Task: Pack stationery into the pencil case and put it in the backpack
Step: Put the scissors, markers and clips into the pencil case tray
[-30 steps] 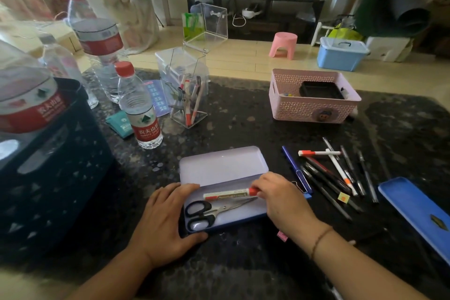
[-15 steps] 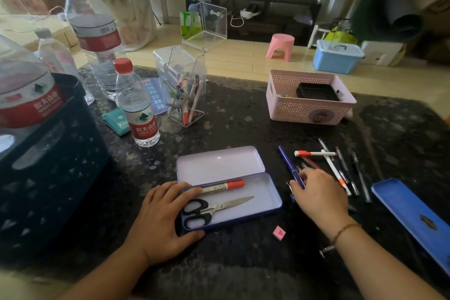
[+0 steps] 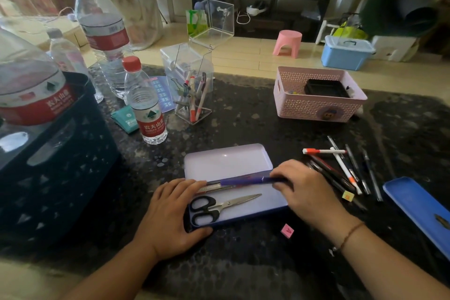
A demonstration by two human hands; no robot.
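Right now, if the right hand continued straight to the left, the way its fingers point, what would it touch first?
Probably the left hand, whose fingertips rest on the pencil case across from it; depth is uncertain.

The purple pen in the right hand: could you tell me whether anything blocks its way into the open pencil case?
Nothing visible does. The right hand holds the purple pen over the pencil case, above the marker; the scissors lie nearer the front.

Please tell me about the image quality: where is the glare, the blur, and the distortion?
Head view: daylight from the back washes out the floor; a small glare spot sits on the pencil case lid; the big bottle at the left edge is blurred and stretched by the wide lens; the scissors and both hands are sharp.
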